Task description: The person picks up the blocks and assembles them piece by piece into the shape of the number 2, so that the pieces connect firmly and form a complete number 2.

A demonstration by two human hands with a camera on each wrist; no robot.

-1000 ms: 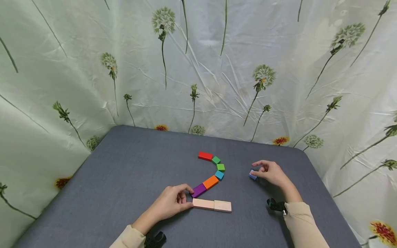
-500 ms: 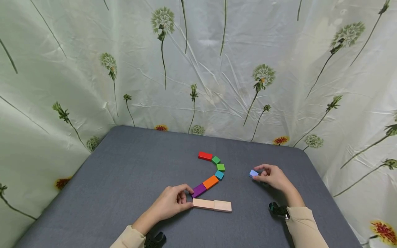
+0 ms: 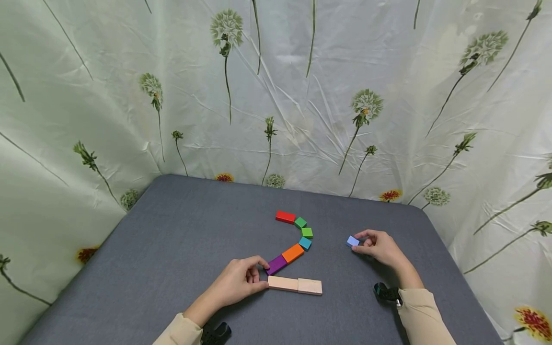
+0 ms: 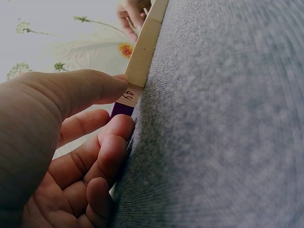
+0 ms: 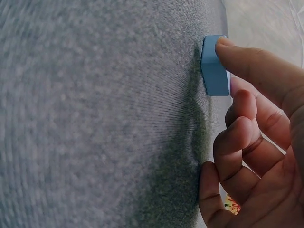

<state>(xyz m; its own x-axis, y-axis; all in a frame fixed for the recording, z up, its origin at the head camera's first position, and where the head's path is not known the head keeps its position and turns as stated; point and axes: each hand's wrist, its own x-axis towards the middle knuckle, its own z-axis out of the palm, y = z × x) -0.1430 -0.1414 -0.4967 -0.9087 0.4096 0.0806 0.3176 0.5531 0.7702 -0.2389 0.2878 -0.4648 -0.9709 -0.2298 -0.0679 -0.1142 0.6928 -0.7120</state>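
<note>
The light blue block (image 3: 352, 241) sits lifted just off the grey table (image 3: 172, 249), pinched at its edge between thumb and fingertips of the right hand (image 3: 379, 249), at about 3 o'clock from the coloured curve and well apart from it. In the right wrist view the thumb covers only one edge of the block (image 5: 214, 66), so the hold looks shallow.

The left hand (image 3: 239, 281) rests on the table at 9 o'clock from the pale wooden block (image 3: 282, 283), thumb and forefinger pressed against its end and against the purple block (image 3: 276, 264). A second pale wooden piece (image 3: 309, 286) touches it end to end. From the purple block the row climbs toward 1 o'clock: orange (image 3: 293, 253), teal (image 3: 304, 243), two green squares (image 3: 306, 233) (image 3: 300, 223), then the red block (image 3: 285, 217) at 12.

Likely risks: the light blue block could slip or twist from so slight a pinch. A nudge from the left fingers could also push the purple or pale wooden block out of line.
</note>
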